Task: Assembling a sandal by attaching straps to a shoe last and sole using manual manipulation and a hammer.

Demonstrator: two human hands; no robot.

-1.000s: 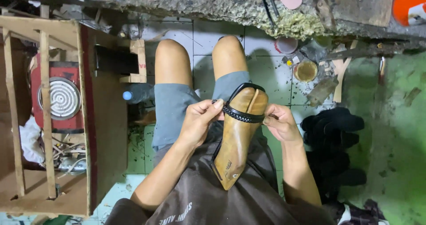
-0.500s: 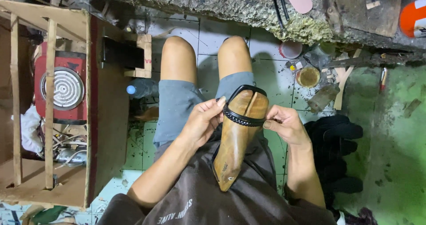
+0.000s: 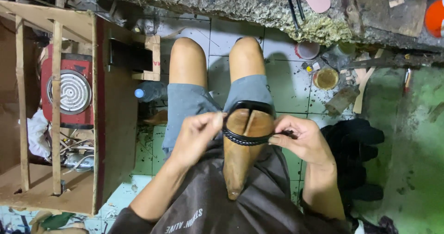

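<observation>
The wooden shoe last (image 3: 240, 155) lay on the person's lap, its long axis running near to far: the pointed toe aimed back at the body, the broad, split heel end resting over the right thigh toward the knees. It was tan, smooth, with a dark seam down the middle of the far half. Across that far half ran a black braided strap (image 3: 247, 140), stretched crosswise to the last's axis, with a plain black band arching just beyond it.

The strap's two ends lay to either side of the last, one at each hand. The left hand (image 3: 196, 139) came in from the left, its fingers (image 3: 216, 121) pinched together on the strap's left end, touching the last's edge. The right hand (image 3: 300, 139) sat to the right, fingers closed on the other end, which stuck out slightly past the wood. Both hands stood about equally near the last.

Further out, grey shorts (image 3: 185, 109) and bare knees pointed at a rough concrete ledge (image 3: 259, 12). A red electric hotplate (image 3: 69, 91) sat in a wooden frame at far left, a small tin of glue (image 3: 326, 78) on the tiled floor at right, and a dark heap of cloth (image 3: 356, 151) beside the right forearm.
</observation>
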